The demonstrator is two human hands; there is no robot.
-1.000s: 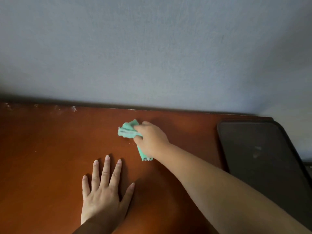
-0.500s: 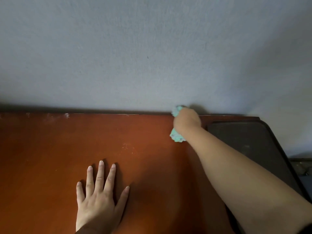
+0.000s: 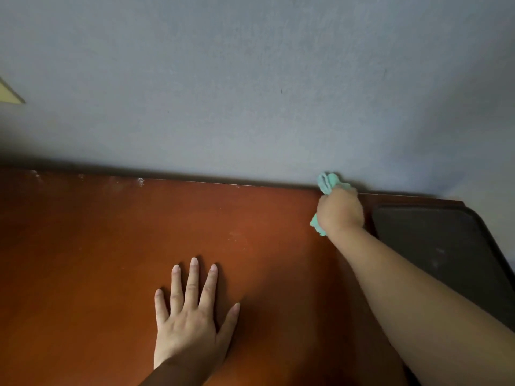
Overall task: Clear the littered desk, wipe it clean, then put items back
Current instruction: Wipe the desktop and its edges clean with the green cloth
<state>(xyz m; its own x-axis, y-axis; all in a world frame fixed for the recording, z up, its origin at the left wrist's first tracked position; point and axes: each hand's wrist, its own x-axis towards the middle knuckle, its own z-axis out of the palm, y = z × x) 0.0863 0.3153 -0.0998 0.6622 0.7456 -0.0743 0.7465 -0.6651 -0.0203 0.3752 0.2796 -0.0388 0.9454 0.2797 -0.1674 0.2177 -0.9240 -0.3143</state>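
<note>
Against the grey wall (image 3: pixel 250 79), on the red-brown desk (image 3: pixel 97 246), my right hand (image 3: pixel 340 211) grips the bunched green cloth (image 3: pixel 328 183) at the rear edge beside the dark tray (image 3: pixel 446 246), fingers curled around it for wiping pressure, while my left hand (image 3: pixel 189 316) lies flat, fingers spread, bracing my reach.

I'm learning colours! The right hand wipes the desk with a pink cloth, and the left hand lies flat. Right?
Not pink: the head view shows the cloth is mint green. The right hand grips it; the left hand lies flat on the desk.
</note>
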